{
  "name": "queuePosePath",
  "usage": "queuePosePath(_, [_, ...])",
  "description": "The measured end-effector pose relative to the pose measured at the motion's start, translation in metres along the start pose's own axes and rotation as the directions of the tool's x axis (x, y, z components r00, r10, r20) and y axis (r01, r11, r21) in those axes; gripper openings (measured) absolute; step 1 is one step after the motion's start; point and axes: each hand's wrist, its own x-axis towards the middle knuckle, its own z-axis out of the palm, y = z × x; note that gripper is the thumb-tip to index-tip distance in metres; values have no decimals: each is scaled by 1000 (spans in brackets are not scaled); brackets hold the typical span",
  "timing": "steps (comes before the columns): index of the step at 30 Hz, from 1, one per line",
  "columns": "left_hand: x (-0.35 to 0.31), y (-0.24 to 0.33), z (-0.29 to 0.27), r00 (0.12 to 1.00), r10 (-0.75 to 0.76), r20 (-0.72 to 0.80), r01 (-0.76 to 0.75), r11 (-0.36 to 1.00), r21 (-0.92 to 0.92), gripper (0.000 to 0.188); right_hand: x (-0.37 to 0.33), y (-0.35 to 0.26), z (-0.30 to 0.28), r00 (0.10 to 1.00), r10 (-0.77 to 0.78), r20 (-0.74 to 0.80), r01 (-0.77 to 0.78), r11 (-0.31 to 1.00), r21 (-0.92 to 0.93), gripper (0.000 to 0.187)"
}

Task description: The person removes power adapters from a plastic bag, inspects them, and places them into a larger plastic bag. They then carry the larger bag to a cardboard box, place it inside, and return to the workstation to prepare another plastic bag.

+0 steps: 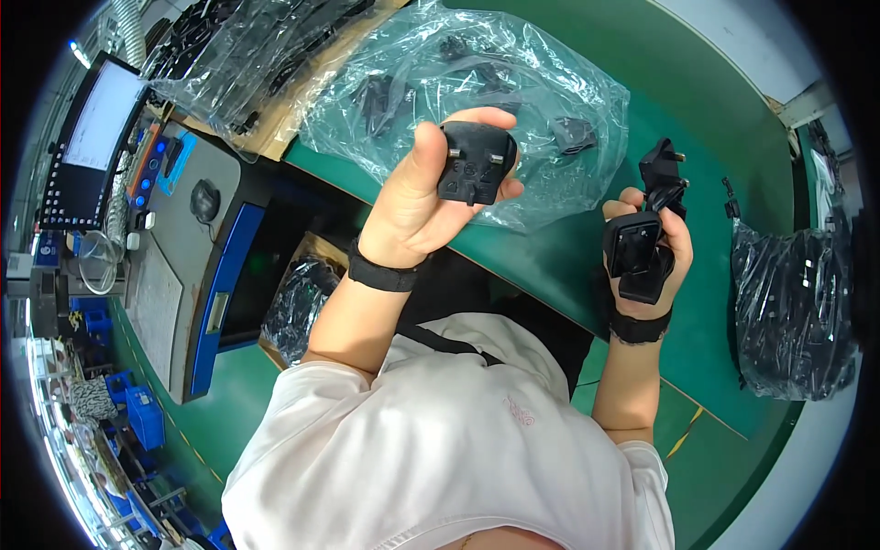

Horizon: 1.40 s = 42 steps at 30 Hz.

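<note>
My left hand (417,197) is raised over the near edge of the green table, its fingers wrapped round a black plug adapter (478,163) with metal pins showing. To the right, my right hand (675,252) grips a black power adapter (634,249) with an open, frame-like face. A black plug (662,165) with pins and a bundled cable stands up at the fingertips of that hand; whether it is joined to the adapter is hidden. Behind my left hand lies a large clear plastic bag (550,82) with several black pieces in it.
Another bag of black parts (793,312) lies at the table's right, beside a small black connector (731,203). At the left stand a grey cabinet (174,247), a mouse (205,200) and a monitor (96,137). A box with bagged black items (302,307) sits below the table edge.
</note>
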Motion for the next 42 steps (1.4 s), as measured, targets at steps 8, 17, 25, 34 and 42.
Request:
queuePosePath(8, [5, -11, -2, 994, 63, 84, -52, 990, -131, 84, -2, 0, 0, 997, -76, -4, 76, 994, -72, 29])
queuePosePath(17, [5, -17, -5, 991, 28, 133, 0, 978, -207, 87, -1, 2, 0, 996, -66, -56, 57, 987, -151, 29])
queuePosePath(25, [8, -18, 2, 993, 17, 115, 10, 972, -235, 63, -3, 5, 23, 968, -209, -137, 124, 877, -464, 29])
queuePosePath(34, [20, -26, 35, 987, -152, -55, 154, 988, 31, 38, 10, -10, 34, 605, -291, 741, 387, -706, -593, 46])
queuePosePath(42, [26, -19, 20, 964, -263, 31, 245, 845, -475, 52, 8, -13, 28, 830, -414, 374, 370, -94, -924, 41])
